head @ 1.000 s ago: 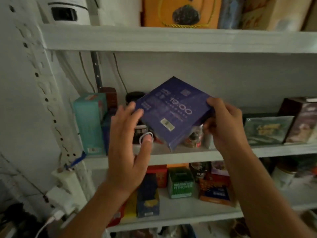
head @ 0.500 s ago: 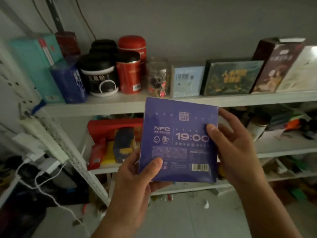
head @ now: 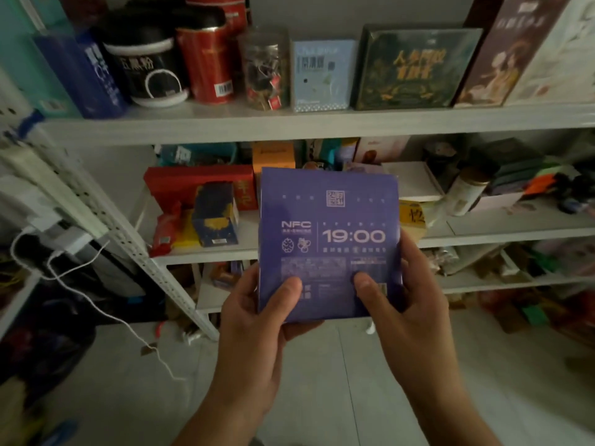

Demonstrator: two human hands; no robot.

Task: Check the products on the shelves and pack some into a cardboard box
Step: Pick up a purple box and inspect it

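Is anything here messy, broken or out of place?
The flat purple cardboard box, held by the left hand and right hand, looks intact. A white canister with a gold lid leans tilted on the middle shelf, and a white cable trails loose across the grey floor.

purple box (head: 328, 214): fine print too blurred to read; barcode (head: 383, 288) half hidden under right hand (head: 415, 320) thumb | brown box (head: 502, 53): top cut off by picture edge

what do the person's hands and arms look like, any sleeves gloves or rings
Left hand and right hand are bare: no gloves, rings or watch visible. The left forearm and right forearm are bare to the frame edge, no sleeves in view.
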